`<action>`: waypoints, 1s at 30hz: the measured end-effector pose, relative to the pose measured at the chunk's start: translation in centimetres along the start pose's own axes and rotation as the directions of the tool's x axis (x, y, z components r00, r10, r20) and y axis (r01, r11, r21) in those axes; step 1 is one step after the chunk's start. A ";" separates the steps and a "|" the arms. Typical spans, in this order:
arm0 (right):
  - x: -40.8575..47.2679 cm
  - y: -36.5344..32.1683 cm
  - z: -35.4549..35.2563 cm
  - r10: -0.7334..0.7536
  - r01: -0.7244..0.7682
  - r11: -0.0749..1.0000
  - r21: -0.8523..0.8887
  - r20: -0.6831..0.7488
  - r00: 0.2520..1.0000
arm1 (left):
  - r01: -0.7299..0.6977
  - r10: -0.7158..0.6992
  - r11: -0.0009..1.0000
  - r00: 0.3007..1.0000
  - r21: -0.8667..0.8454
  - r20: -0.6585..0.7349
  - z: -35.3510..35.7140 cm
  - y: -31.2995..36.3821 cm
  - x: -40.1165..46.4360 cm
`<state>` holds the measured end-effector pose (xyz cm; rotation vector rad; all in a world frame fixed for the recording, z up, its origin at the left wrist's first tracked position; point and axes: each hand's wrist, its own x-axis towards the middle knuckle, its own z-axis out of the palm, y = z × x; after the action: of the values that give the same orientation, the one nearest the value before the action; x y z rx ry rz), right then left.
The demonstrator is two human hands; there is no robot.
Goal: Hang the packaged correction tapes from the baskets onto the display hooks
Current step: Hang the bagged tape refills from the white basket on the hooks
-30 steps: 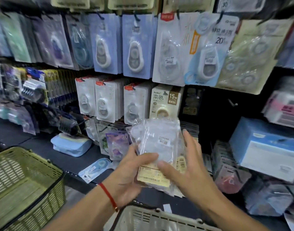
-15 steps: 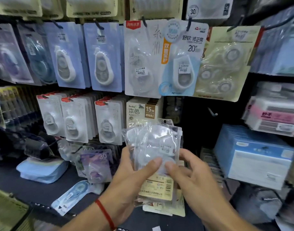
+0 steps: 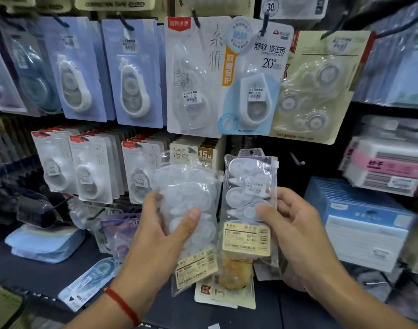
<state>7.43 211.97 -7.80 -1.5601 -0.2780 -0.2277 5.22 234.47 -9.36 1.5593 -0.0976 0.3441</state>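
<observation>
Half a second ago both hands pinched one stack of clear bags together; now the stack is split, one part in each hand. At far left, blue backing cards with white oval correction tapes (image 3: 74, 67) hang from dark display hooks (image 3: 125, 22). Below them hang white carded tapes with red corner tabs (image 3: 91, 167). Next, the left hand (image 3: 160, 236), a red string bracelet (image 3: 122, 305) at its wrist, grips a bunch of clear plastic bags of white correction tapes (image 3: 191, 210), thumb across the front. Above hangs a pale card printed "20" and "CORRECTION TAPE" (image 3: 255, 77); behind the bunch a beige box reads "15M" (image 3: 204, 154). Just beside, the right hand (image 3: 295, 231) holds a single clear zip bag of white correction tapes (image 3: 249, 198) upright, its yellow barcode label low, its hang hole on top. A bare hook (image 3: 297, 160) juts nearby. Blue-and-white boxes (image 3: 359, 222) sit at right.
</observation>
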 end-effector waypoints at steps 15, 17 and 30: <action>-0.2 -1.4 0.0 -0.058 0.056 0.998 0.019 0.082 0.995 | -0.051 0.063 0.995 0.989 0.087 -0.136 -1.7 0.5 0.3; 0.4 -0.8 -0.4 -0.034 0.038 0.995 -0.095 0.044 0.998 | -0.052 0.063 0.995 0.989 0.089 -0.136 -1.8 0.4 0.4; -2.1 1.5 2.1 0.110 -0.010 0.896 -0.445 0.201 0.973 | 0.088 -0.076 0.979 0.994 -0.182 0.073 0.9 -1.2 -0.4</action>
<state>5.86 213.98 -9.85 -2.0496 -0.3691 -0.0667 5.33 233.59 -10.64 1.3860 -0.1126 0.2121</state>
